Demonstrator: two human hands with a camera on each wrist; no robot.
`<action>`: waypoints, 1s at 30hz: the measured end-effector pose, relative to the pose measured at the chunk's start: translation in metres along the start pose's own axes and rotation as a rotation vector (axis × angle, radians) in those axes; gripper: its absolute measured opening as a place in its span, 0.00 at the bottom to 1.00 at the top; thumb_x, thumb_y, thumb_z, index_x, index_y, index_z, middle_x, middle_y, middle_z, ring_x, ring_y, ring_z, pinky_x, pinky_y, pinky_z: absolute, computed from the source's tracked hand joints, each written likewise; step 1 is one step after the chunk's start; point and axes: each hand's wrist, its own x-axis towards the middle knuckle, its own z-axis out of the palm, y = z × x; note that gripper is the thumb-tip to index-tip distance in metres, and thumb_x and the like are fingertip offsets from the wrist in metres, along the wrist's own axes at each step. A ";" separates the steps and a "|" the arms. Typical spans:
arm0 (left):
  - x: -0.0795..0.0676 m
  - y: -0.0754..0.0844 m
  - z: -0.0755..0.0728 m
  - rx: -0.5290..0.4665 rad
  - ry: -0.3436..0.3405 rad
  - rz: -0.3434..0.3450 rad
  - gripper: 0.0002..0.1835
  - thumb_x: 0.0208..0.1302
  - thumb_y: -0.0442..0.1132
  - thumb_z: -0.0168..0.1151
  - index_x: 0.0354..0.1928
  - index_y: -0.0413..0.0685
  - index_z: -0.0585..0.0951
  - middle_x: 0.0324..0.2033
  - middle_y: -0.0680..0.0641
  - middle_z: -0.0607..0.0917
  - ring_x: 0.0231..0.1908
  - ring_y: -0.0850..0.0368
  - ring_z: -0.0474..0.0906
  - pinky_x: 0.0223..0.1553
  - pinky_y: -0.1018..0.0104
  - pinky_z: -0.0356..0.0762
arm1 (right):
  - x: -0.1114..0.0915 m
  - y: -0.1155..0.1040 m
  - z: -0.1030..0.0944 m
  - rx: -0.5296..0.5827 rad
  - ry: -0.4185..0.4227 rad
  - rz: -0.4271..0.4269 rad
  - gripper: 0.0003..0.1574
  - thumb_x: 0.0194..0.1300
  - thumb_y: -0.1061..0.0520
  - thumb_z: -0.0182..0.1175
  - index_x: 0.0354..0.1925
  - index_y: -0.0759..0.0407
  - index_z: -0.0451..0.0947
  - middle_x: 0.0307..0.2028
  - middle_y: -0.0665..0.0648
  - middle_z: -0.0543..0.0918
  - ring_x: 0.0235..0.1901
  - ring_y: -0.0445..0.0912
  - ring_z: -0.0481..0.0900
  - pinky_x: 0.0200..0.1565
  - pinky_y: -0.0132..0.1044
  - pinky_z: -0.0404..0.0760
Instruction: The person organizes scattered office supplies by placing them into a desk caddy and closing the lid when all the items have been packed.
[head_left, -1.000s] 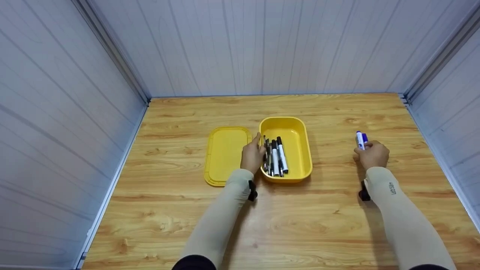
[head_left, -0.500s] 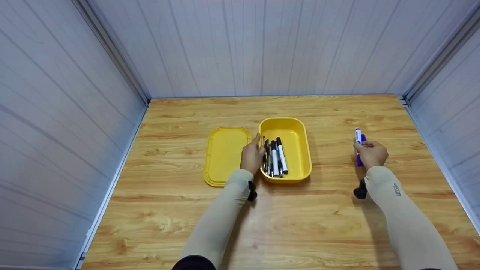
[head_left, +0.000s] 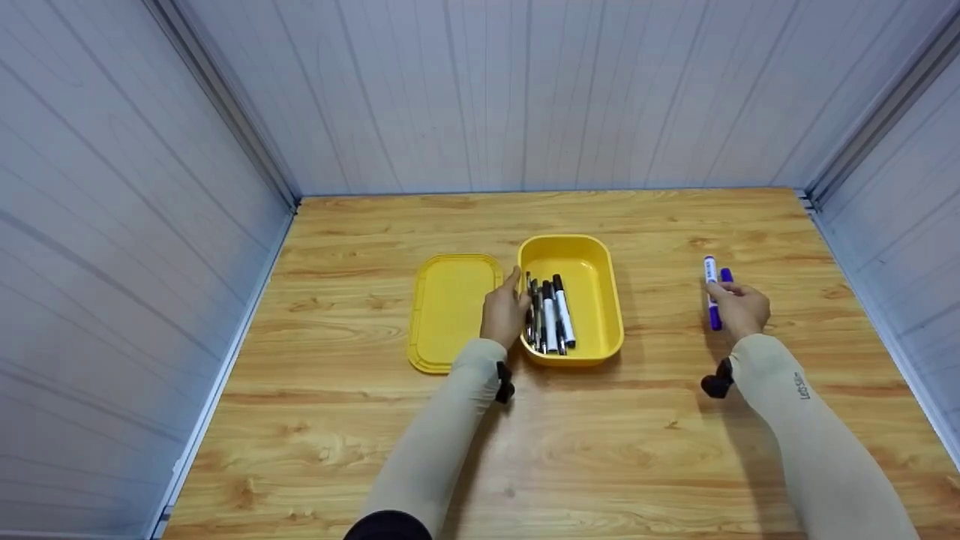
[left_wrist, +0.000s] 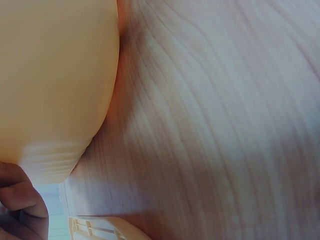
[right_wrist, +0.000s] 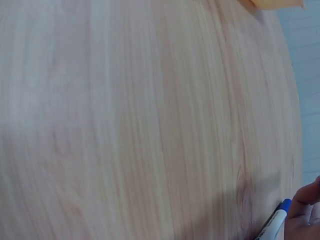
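On the left wall of a yellow box (head_left: 600,315) my left hand (head_left: 504,311) grips the rim, thumb over the edge. Its curled fingers (left_wrist: 22,197) lie against the box's outer side in the left wrist view. Several black and black-and-white pens and markers (head_left: 550,322) lie along the box's left half. Over to the right, my right hand (head_left: 741,309) pinches a white marker (head_left: 711,271) with purple ends between thumb and fingers. A second purple-capped marker (head_left: 726,275) shows just beyond that hand, its lower part hidden by the fingers.
A flat yellow lid (head_left: 450,315) lies left of the box, partly behind my left hand. All of it stands on a wood-grain table (head_left: 637,450), with pale panel walls (head_left: 480,97) at the back and both sides.
My right hand has shifted slightly left with the pinched marker, which has come apart from the second marker. The left hand and the box have stayed in place.
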 end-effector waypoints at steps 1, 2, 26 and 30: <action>0.000 0.000 0.000 -0.002 -0.001 -0.002 0.30 0.69 0.36 0.54 0.73 0.46 0.65 0.14 0.55 0.65 0.17 0.62 0.61 0.23 0.69 0.65 | -0.001 -0.001 0.000 0.001 -0.002 0.001 0.15 0.62 0.43 0.64 0.44 0.47 0.79 0.27 0.36 0.77 0.35 0.34 0.74 0.36 0.25 0.75; 0.000 0.000 0.000 -0.001 -0.001 -0.003 0.30 0.69 0.36 0.54 0.73 0.46 0.65 0.14 0.55 0.65 0.17 0.62 0.61 0.23 0.69 0.66 | -0.002 -0.001 0.000 -0.003 -0.004 0.002 0.13 0.62 0.43 0.64 0.43 0.45 0.79 0.27 0.35 0.77 0.35 0.33 0.74 0.36 0.25 0.75; 0.000 0.004 0.001 0.004 -0.002 -0.020 0.29 0.70 0.36 0.52 0.73 0.48 0.65 0.15 0.56 0.65 0.17 0.62 0.60 0.22 0.70 0.62 | -0.021 -0.017 0.005 0.187 -0.063 0.064 0.07 0.62 0.49 0.64 0.39 0.46 0.79 0.36 0.42 0.77 0.34 0.35 0.74 0.29 0.22 0.75; 0.000 0.003 0.001 -0.011 -0.016 -0.021 0.30 0.70 0.36 0.52 0.73 0.48 0.64 0.15 0.55 0.65 0.17 0.62 0.60 0.22 0.70 0.62 | -0.023 -0.017 0.008 0.169 -0.072 0.049 0.10 0.63 0.48 0.64 0.42 0.48 0.79 0.35 0.42 0.77 0.36 0.35 0.74 0.31 0.22 0.76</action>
